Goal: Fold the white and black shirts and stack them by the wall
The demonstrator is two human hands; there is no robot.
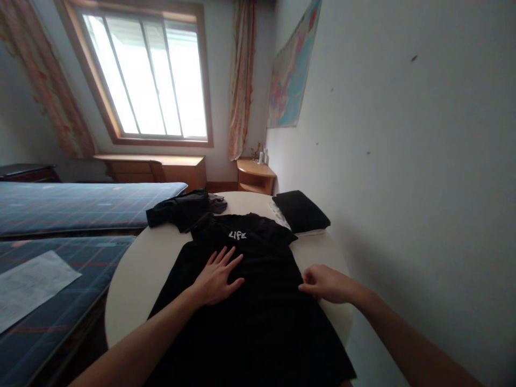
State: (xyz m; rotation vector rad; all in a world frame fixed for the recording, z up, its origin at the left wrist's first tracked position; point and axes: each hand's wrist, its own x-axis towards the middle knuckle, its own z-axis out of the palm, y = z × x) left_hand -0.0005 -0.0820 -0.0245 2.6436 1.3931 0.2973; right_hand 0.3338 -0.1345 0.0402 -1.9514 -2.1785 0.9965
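A black T-shirt (266,317) with white lettering near its collar lies spread over a round cream table (133,279), its lower end reaching towards me. My left hand (217,277) rests flat on the chest of the shirt, fingers spread and holding nothing. At the shirt's right edge, the fingers of my right hand (326,283) are curled, with thumb and forefinger pinching the cloth at its side. Dark crumpled clothes (185,208) lie at the table's far left. A folded black garment (301,210) sits on white cloth at the far right.
Two beds with blue plaid mattresses (92,207) stand on the left, a paper sheet (36,285) on the nearer one. The white wall (423,177) runs close along the right. Behind are a wooden desk (181,169) and a corner shelf (256,171).
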